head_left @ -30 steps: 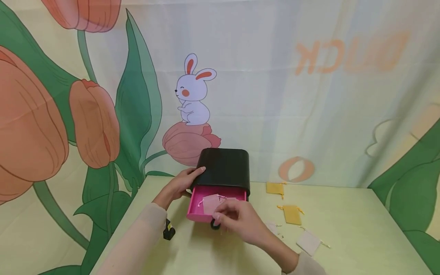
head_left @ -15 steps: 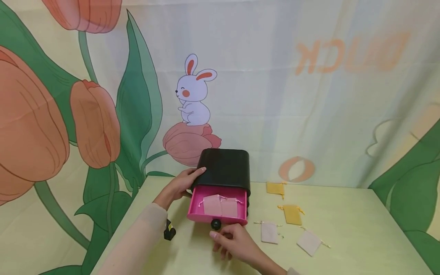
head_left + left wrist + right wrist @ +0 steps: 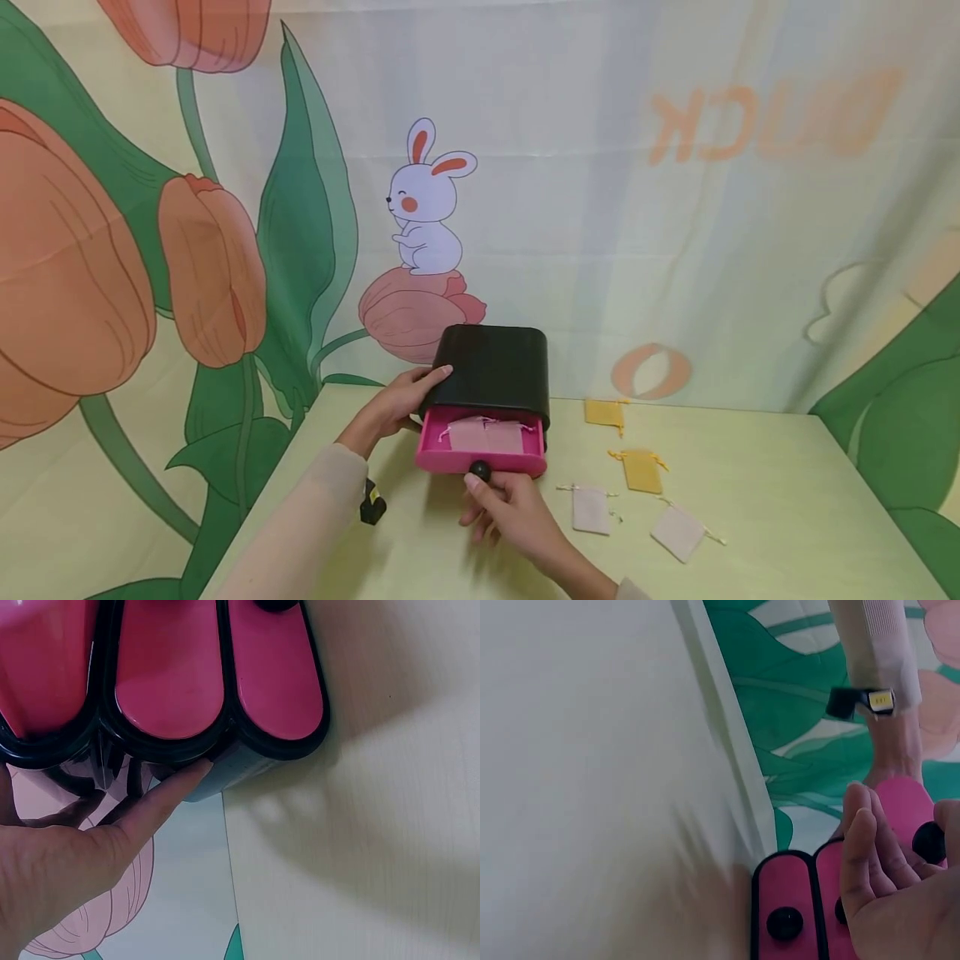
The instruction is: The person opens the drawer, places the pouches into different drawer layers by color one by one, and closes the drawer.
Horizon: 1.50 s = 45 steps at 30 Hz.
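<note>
A black drawer cabinet [image 3: 495, 367] with pink drawers stands at the back of the table. Its top drawer [image 3: 442, 461] is partly out, and two pale pink drawstring pouches [image 3: 467, 435] lie inside. My left hand [image 3: 393, 404] braces the cabinet's left side, thumb on the top edge; in the left wrist view an extended finger [image 3: 161, 801] lies along that side. In front of the drawer, my right hand [image 3: 513, 508] touches its round black knob [image 3: 480, 472] with the thumb. The right wrist view shows the other fingers [image 3: 862, 832] extended, pinching nothing.
To the right lie two yellow pouches [image 3: 603, 412] and two pale pouches [image 3: 591, 510]. A small black object with a yellow label [image 3: 372, 504] is near my left sleeve. Lower pink drawers [image 3: 277, 675] are shut. A printed curtain [image 3: 570, 208] hangs behind the table.
The right hand has come off the drawer's inside, dropped below the knob, then moved its thumb onto it. The drawer has slid partway inward during the last half second. The left hand has stayed put.
</note>
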Each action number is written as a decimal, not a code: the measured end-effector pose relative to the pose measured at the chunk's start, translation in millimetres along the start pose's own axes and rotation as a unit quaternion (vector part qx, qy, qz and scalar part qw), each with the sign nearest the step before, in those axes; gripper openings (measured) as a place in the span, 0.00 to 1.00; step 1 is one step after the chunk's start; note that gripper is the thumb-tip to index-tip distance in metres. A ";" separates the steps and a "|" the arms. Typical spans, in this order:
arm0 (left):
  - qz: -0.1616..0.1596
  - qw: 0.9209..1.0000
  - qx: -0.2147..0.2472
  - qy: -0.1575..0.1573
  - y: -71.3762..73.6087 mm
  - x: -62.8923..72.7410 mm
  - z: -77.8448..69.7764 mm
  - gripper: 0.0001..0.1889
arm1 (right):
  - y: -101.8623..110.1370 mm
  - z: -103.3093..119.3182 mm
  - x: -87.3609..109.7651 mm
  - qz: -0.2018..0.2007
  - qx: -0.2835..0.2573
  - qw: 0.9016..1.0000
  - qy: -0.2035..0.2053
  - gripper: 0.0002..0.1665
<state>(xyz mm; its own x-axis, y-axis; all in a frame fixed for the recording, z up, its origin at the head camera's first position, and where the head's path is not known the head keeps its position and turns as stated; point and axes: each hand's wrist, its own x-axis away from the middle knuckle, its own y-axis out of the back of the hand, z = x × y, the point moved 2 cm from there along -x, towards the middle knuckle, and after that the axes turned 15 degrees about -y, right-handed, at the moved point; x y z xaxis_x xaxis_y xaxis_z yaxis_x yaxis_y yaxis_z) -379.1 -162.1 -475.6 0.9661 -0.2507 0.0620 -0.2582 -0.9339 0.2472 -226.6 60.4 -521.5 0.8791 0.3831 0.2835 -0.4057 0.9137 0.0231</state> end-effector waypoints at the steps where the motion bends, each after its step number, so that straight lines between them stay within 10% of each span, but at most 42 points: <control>1: 0.000 1.000 0.000 0.000 0.0 -0.3 -0.2 0.54 | 1.0 1.1 -2.5 -0.002 0.000 1.000 0.001 0.26; 19: 0.004 1.000 0.011 -0.004 -1.9 1.0 1.1 0.54 | 22.5 19.3 -48.0 -0.033 0.031 0.999 0.011 0.30; 34: 0.007 1.000 0.019 -0.005 0.2 -0.8 -0.2 0.53 | 26.3 -4.0 -47.7 -0.113 0.062 0.991 -0.041 0.32; 45: 0.004 1.000 0.019 -0.004 -0.4 0.3 0.5 0.53 | 12.0 -10.2 -51.9 -0.113 -0.024 0.991 -0.073 0.30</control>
<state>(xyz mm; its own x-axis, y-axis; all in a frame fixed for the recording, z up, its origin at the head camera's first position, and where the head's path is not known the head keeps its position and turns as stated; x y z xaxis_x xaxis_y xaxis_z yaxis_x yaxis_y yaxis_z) -378.7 -162.0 -476.2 0.9641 -0.2594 0.0569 -0.2655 -0.9408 0.2108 -274.6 52.9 -545.7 0.8989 0.1474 0.4126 -0.1874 0.9806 0.0578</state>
